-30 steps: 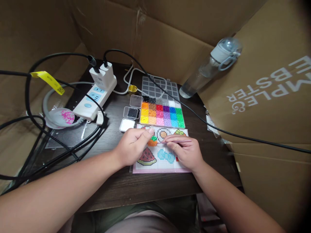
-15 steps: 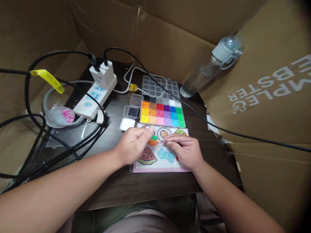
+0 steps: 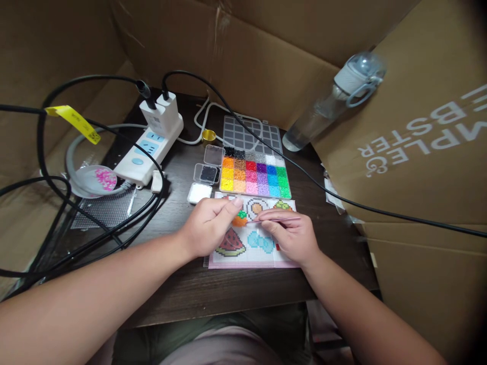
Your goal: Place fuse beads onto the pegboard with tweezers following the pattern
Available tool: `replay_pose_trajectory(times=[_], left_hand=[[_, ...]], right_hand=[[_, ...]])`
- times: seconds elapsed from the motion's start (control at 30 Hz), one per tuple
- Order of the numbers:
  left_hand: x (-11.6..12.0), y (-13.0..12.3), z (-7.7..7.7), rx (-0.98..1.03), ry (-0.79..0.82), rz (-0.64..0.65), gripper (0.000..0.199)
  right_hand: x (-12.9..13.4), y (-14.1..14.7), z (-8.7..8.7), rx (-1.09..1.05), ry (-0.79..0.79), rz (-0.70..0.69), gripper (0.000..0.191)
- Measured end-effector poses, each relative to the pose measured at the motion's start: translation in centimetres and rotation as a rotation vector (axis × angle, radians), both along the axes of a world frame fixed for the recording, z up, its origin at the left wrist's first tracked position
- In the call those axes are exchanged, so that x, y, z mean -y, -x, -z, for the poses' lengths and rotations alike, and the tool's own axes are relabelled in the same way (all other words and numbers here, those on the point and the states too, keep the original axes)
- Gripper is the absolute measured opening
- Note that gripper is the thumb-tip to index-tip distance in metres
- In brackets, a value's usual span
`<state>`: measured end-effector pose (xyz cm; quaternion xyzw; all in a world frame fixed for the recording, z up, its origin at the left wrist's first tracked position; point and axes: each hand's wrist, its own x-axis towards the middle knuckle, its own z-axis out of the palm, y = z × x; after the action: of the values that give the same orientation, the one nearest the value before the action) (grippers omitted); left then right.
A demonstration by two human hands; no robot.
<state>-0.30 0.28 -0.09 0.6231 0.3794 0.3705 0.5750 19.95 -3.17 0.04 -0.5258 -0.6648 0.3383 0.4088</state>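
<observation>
Orange-and-green bead piece: a small, rounded cluster, orange below and green above [image 3: 240, 219], situated over the upper left part of the sheet, between the 2 hands; its left side is partly hidden, so its long axis cannot be told.
Slender tool: a thin, straight, pinkish, tweezer-like implement [image 3: 286, 219], its long axis running nearly level from side to side, its working end directed left toward the lower right edge of the bead piece; whether tip and beads touch is too small to tell.
Nearer hand: the left hand [image 3: 209, 227], just beside the piece; the right hand [image 3: 293, 237] lies farther off, with the tool spanning the gap.
Left grip: thumb extended forward along the curled fingers, nearly closed; whether it pinches the piece cannot be told.
Right grip: thumb and fingers closed in a pinch around the tool's shaft.
Arms: 2 forearms converging from the lower corners, both hands low over the sheet.
Pattern sheet: white gridded paper with a pink lower border [image 3: 262, 264]; a red watermelon slice [image 3: 230, 243] and a light-blue bow [image 3: 261, 242] are seen nearer the wearer than the piece.
Bead tray: clear, many-celled plastic box of coloured beads [image 3: 255, 195], just beyond the sheet.
</observation>
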Motion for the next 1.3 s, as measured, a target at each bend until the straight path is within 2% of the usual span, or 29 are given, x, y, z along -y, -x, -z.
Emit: replay_pose_trajectory(times=[0.63,1.1,1.3], left_hand=[[0.1,0.0,-0.1,0.000,-0.008,-0.014,0.050],[0.0,0.1,0.0,-0.042,-0.001,-0.023,0.051],[0.2,0.1,-0.1,-0.060,0.034,0.009,0.051]], right_hand=[[0.2,0.4,0.0,0.021,-0.049,0.012,0.010],[0.0,0.0,-0.5,-0.018,0.006,0.027,0.011],[-1.1,-0.4,-1.5,-0.023,-0.104,0.070,0.011]])
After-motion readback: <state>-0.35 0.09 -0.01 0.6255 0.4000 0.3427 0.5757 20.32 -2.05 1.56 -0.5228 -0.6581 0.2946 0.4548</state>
